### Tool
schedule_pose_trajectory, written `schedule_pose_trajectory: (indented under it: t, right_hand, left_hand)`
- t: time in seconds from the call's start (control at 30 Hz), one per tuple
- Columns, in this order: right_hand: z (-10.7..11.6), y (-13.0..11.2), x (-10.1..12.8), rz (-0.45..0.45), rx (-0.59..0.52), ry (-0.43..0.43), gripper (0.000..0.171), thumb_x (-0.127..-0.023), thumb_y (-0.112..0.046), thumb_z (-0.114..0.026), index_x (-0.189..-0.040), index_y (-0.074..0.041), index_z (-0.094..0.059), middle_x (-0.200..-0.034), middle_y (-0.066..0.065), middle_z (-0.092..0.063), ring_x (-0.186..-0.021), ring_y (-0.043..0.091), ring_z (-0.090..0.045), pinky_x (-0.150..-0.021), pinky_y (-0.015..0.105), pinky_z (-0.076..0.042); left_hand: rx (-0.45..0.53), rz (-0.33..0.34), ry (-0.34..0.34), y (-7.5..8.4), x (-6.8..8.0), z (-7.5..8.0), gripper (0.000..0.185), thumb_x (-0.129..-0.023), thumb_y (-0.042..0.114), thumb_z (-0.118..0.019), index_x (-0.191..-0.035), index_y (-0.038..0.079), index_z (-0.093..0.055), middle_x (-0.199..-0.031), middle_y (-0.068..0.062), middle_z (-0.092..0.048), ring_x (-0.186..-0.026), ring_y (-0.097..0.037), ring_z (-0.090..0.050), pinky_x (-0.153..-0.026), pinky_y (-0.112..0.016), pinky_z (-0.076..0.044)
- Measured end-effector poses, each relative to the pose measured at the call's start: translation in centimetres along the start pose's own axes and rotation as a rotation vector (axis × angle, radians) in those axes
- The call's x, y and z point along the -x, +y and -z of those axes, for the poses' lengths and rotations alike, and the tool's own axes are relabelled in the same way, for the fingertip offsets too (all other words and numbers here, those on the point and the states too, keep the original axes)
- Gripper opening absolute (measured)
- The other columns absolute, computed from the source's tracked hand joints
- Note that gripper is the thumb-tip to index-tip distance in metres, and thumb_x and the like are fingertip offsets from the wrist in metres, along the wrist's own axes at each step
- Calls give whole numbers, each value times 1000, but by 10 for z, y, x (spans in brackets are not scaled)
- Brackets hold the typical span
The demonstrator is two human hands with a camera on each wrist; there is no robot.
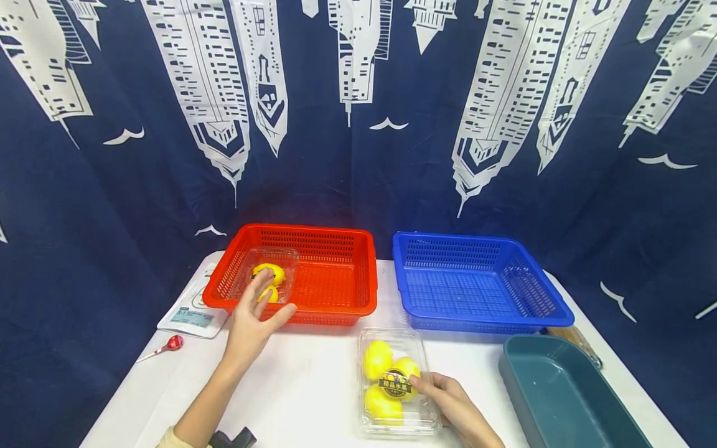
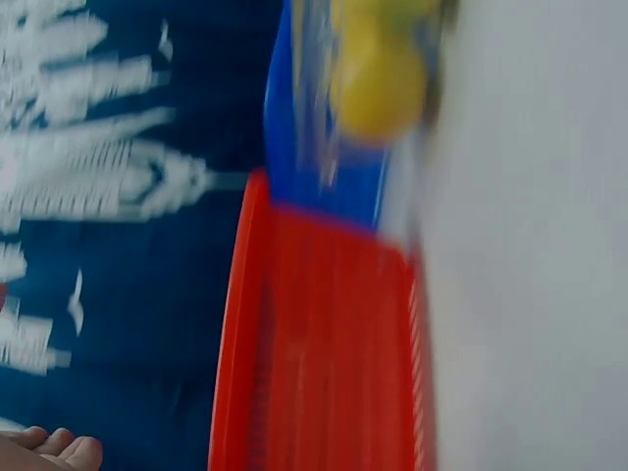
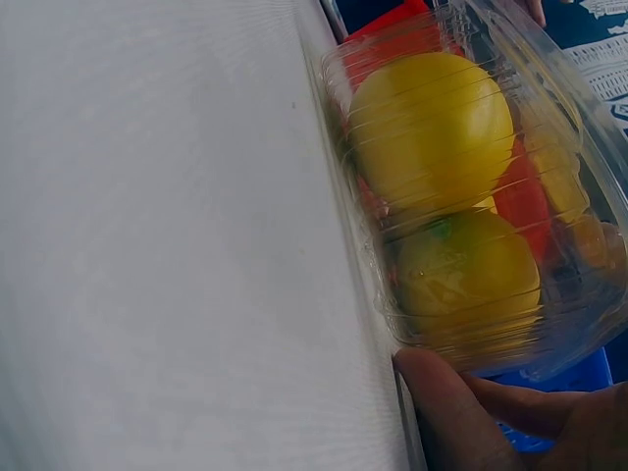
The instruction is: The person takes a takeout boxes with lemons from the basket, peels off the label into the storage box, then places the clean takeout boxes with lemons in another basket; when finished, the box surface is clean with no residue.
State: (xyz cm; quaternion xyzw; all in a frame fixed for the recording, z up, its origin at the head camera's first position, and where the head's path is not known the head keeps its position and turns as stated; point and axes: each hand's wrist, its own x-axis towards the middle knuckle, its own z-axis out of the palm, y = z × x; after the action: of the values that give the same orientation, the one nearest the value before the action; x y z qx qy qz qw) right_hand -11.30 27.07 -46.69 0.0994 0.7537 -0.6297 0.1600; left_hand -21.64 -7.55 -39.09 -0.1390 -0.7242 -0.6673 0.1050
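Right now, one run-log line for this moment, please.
left hand open over red basket beside clamshell | right hand grips lemon box on table | blue basket behind

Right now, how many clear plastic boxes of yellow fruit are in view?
2. One clear box sits in the red basket, at the left hand. The other box lies on the white table, held by the right hand.
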Motion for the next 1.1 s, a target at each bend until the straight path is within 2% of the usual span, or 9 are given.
schedule_pose_trajectory:
  t: [0.13,0.27,0.43,0.63,0.8,0.97,1.1]
  right_hand:
    - [-1,1,0,7,-10,-1,61,-96,-44,-55,-125,10,-50,-96,4,-68,-82,14,-65,-71,32,-59]
    - [0,0,1,17,2,8,61,-95,-44,-56,-124,10,-51,-95,4,-67,-81,13,-64,-69,31,-58]
    - [-2,0,2,23,33,25,66,-94,-44,-57,-126,13,-50,-97,7,-66,-81,14,-63,-70,31,-58]
    - [-3,-2,1,3,38,55,63,-94,-45,-57,-124,10,-52,-99,5,-66,-83,14,-61,-69,31,-56]
    - [-4,-5,0,3,55,85,62,-93,-44,-59,-123,10,-53,-99,6,-64,-83,14,-59,-68,30,-55]
    - [-5,-9,1,-1,81,106,58,-91,-46,-61,-116,6,-57,-92,3,-60,-77,13,-54,-62,25,-50]
    - [-5,-10,1,5,82,114,59,-91,-46,-61,-119,7,-58,-92,2,-61,-74,11,-52,-56,22,-46]
  left_hand:
    - [33,45,-132,-2,14,-23,82,-83,6,-75,-151,7,-30,-155,-11,-36,-144,-30,-36,-109,-22,-36]
    - [82,103,-201,-6,24,-40,83,-82,6,-75,-151,5,-29,-156,-13,-34,-144,-31,-35,-113,-31,-35]
    - [129,173,-231,-15,31,-51,82,-83,9,-75,-151,5,-29,-156,-15,-35,-144,-32,-36,-114,-33,-35]
    - [185,231,-270,-30,40,-69,81,-82,11,-76,-148,-4,-31,-151,-24,-38,-140,-41,-38,-114,-41,-36]
    - [191,284,-323,-44,47,-84,83,-83,15,-76,-147,-8,-29,-152,-28,-35,-140,-44,-36,-115,-47,-34]
    - [167,382,-402,-57,51,-95,87,-88,27,-72,-150,-9,-22,-155,-28,-29,-142,-45,-30,-115,-56,-32]
    - [171,420,-397,-66,54,-103,87,-90,33,-68,-150,-7,-21,-156,-27,-28,-143,-44,-29,-115,-59,-29]
